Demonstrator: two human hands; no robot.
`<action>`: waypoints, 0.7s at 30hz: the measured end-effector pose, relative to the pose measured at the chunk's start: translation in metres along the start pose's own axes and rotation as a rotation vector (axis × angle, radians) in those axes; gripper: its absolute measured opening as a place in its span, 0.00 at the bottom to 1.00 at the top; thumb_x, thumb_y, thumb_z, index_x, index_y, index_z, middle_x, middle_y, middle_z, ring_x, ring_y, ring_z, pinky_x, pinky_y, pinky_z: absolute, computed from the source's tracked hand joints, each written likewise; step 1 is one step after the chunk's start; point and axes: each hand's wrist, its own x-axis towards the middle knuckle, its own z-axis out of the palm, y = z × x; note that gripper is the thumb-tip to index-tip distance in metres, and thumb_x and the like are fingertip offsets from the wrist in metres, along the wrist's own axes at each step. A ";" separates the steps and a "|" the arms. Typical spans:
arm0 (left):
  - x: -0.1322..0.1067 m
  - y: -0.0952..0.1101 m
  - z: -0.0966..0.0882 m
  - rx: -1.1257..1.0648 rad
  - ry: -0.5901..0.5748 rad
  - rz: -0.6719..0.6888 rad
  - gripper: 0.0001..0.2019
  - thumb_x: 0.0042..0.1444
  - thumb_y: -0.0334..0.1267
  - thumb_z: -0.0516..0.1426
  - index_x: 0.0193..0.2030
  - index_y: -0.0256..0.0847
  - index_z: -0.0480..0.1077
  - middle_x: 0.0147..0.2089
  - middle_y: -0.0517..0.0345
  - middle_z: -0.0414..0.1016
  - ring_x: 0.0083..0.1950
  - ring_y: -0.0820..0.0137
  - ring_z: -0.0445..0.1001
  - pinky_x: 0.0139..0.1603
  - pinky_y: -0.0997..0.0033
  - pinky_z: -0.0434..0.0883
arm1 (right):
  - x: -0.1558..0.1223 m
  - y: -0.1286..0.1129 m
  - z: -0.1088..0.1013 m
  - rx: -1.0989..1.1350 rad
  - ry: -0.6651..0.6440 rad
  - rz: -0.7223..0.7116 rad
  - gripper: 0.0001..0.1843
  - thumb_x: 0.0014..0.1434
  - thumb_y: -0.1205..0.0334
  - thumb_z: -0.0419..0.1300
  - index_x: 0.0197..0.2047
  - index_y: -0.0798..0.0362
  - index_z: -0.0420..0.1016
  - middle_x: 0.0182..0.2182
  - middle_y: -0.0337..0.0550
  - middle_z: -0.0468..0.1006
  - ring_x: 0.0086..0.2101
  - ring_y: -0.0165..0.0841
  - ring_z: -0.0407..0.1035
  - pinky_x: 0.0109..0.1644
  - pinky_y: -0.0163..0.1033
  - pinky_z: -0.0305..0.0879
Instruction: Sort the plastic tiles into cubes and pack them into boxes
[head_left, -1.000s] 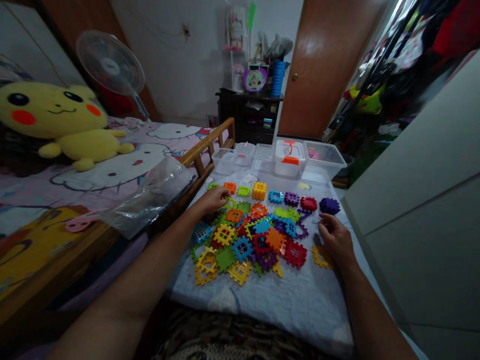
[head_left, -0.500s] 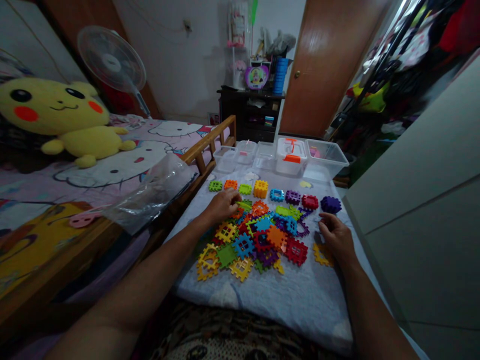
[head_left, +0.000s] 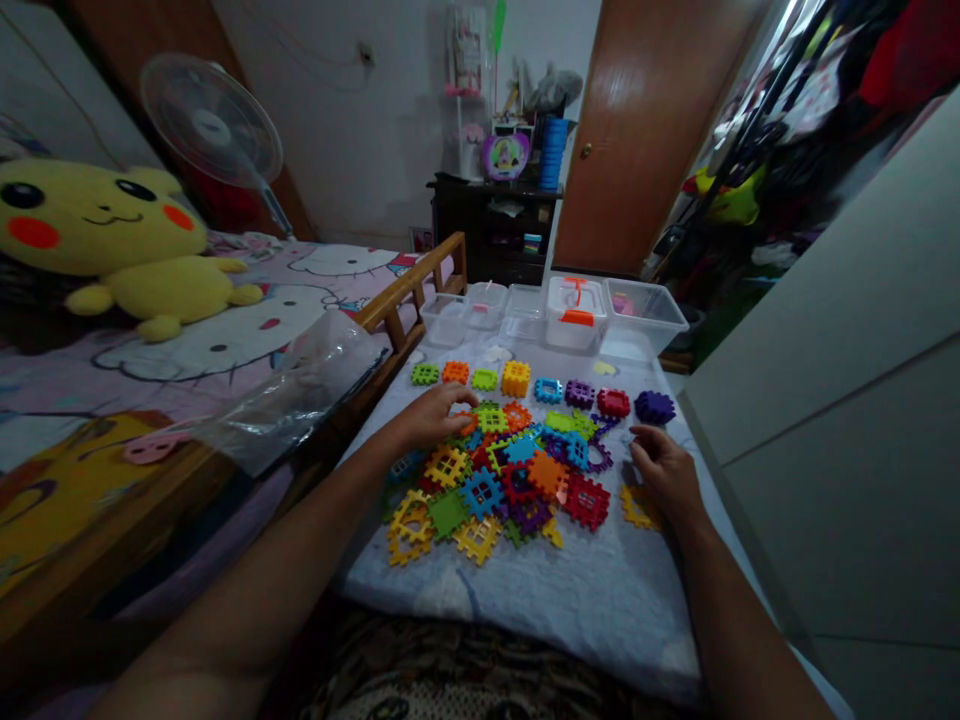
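Pale cloth (head_left: 555,600) bears plastic tiles (head_left: 523,450) beside left hand (head_left: 435,414).

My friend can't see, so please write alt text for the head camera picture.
A person's left hand is at a pile of colorful tiles on cloth; the right hand is beside it. Behind are a row of tiles and clear boxes.

Dim; light seemingly from upper right; edges stretched; glare on plastic bag (head_left: 296,390).
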 end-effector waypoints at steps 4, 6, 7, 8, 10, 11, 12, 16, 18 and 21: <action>0.005 -0.002 0.005 0.053 -0.006 -0.009 0.14 0.54 0.41 0.59 0.46 0.40 0.74 0.53 0.49 0.76 0.56 0.57 0.72 0.60 0.58 0.66 | 0.000 -0.001 0.000 0.010 0.000 0.008 0.22 0.52 0.48 0.57 0.43 0.55 0.79 0.28 0.44 0.78 0.29 0.37 0.71 0.37 0.42 0.66; 0.008 0.001 0.008 0.066 -0.016 0.002 0.15 0.55 0.41 0.59 0.48 0.40 0.74 0.54 0.48 0.76 0.56 0.58 0.73 0.61 0.58 0.66 | -0.001 -0.001 0.001 0.011 0.002 0.004 0.22 0.53 0.48 0.57 0.43 0.55 0.79 0.28 0.44 0.78 0.28 0.37 0.70 0.36 0.42 0.66; 0.011 0.004 0.010 0.069 -0.023 0.010 0.15 0.55 0.40 0.59 0.49 0.40 0.73 0.54 0.48 0.76 0.56 0.58 0.73 0.61 0.58 0.66 | -0.001 -0.002 0.001 0.010 0.002 -0.002 0.22 0.53 0.48 0.57 0.42 0.55 0.79 0.28 0.44 0.78 0.28 0.37 0.70 0.36 0.42 0.66; 0.013 0.007 0.012 0.072 -0.030 0.018 0.15 0.55 0.40 0.59 0.49 0.40 0.73 0.54 0.49 0.76 0.56 0.59 0.73 0.61 0.59 0.66 | -0.001 -0.002 0.002 0.008 0.001 -0.008 0.21 0.53 0.48 0.57 0.42 0.55 0.79 0.28 0.44 0.78 0.28 0.36 0.70 0.36 0.42 0.66; 0.020 0.017 0.014 0.078 -0.052 0.041 0.14 0.56 0.38 0.58 0.50 0.40 0.73 0.53 0.49 0.77 0.55 0.60 0.73 0.59 0.60 0.67 | -0.001 -0.004 0.003 0.007 -0.004 -0.020 0.21 0.53 0.49 0.57 0.42 0.55 0.78 0.28 0.44 0.78 0.28 0.36 0.71 0.36 0.42 0.67; 0.025 0.024 0.016 0.082 -0.063 0.061 0.14 0.57 0.37 0.58 0.50 0.41 0.73 0.53 0.49 0.77 0.55 0.60 0.74 0.59 0.61 0.68 | -0.001 -0.004 0.004 0.006 -0.009 -0.024 0.20 0.53 0.50 0.57 0.42 0.55 0.78 0.28 0.44 0.78 0.28 0.37 0.71 0.36 0.42 0.67; 0.030 0.031 0.018 0.086 -0.074 0.090 0.13 0.58 0.36 0.58 0.50 0.41 0.73 0.53 0.50 0.77 0.55 0.61 0.74 0.58 0.61 0.68 | -0.001 -0.005 0.004 0.005 -0.015 -0.029 0.20 0.53 0.50 0.57 0.42 0.55 0.78 0.28 0.44 0.78 0.29 0.37 0.71 0.36 0.42 0.67; 0.058 0.058 0.034 0.122 -0.107 0.219 0.11 0.59 0.33 0.57 0.48 0.41 0.74 0.52 0.49 0.78 0.55 0.61 0.74 0.58 0.62 0.68 | 0.000 -0.005 0.004 -0.001 -0.034 -0.046 0.19 0.54 0.51 0.56 0.42 0.54 0.79 0.28 0.43 0.78 0.29 0.36 0.71 0.36 0.41 0.67; 0.074 0.068 0.047 0.153 -0.151 0.234 0.14 0.56 0.29 0.56 0.48 0.40 0.75 0.52 0.48 0.79 0.54 0.60 0.75 0.57 0.62 0.68 | 0.000 -0.004 0.004 -0.002 -0.032 -0.045 0.19 0.54 0.51 0.56 0.41 0.54 0.79 0.27 0.43 0.78 0.28 0.36 0.70 0.36 0.41 0.67; 0.092 0.075 0.065 0.169 -0.191 0.251 0.16 0.53 0.27 0.56 0.47 0.40 0.76 0.51 0.48 0.79 0.52 0.59 0.75 0.55 0.62 0.69 | 0.000 -0.003 0.004 0.001 -0.026 -0.046 0.19 0.54 0.51 0.56 0.41 0.55 0.79 0.28 0.43 0.78 0.28 0.35 0.70 0.36 0.41 0.67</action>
